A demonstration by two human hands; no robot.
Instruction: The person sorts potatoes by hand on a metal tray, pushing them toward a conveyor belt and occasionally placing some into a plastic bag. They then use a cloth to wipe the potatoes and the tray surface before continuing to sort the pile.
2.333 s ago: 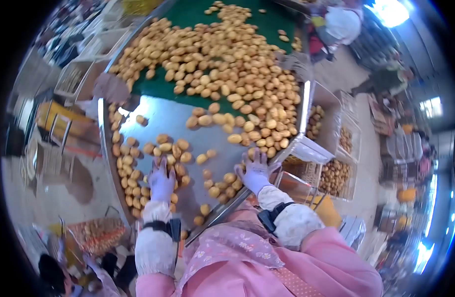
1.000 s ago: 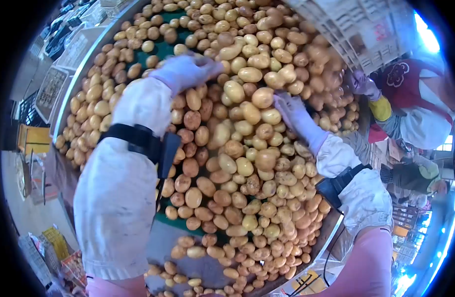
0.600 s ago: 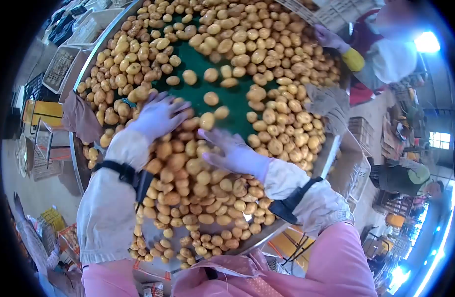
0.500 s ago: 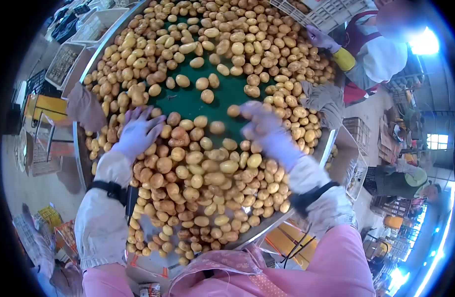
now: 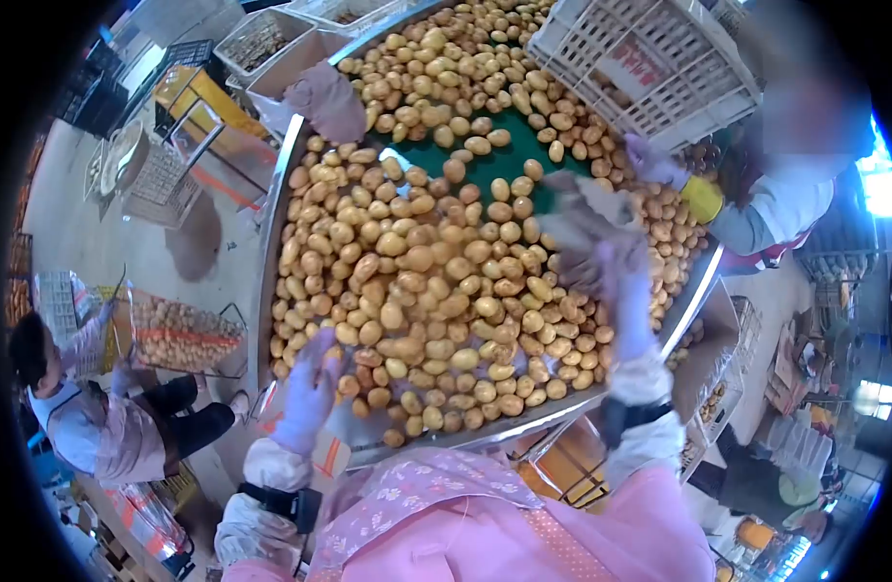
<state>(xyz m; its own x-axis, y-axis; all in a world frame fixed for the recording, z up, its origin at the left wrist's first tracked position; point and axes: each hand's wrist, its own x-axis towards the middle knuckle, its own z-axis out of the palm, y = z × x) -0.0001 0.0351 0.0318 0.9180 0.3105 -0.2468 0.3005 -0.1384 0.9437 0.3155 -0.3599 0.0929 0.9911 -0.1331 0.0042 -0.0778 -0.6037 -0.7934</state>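
Observation:
Potatoes [image 5: 417, 291] are heaped across the sorting table, whose green surface [image 5: 426, 158] shows near its far part. My right hand [image 5: 620, 276], in a light purple glove, holds a grey-brown cloth [image 5: 591, 218] that is blurred by motion above the potatoes on the right. At the table's near left corner is my left hand [image 5: 313, 386], also gloved, beside the potatoes; its fingers are bent, and whether a potato is between them is hard to make out. Another cloth [image 5: 327, 102] lies over the table's left edge.
Across the table at the right, a co-worker's gloved hand [image 5: 656, 163] is beside a tilted white crate [image 5: 649, 63]. Another person [image 5: 97, 427] is at the left with a cart of potatoes [image 5: 184, 335]. The metal table rim [image 5: 274, 252] runs along the left.
The view has turned. My right hand has taken hold of the cloth from the right edge. My left hand has moved back to the near left corner. The white crate now tilts over the table.

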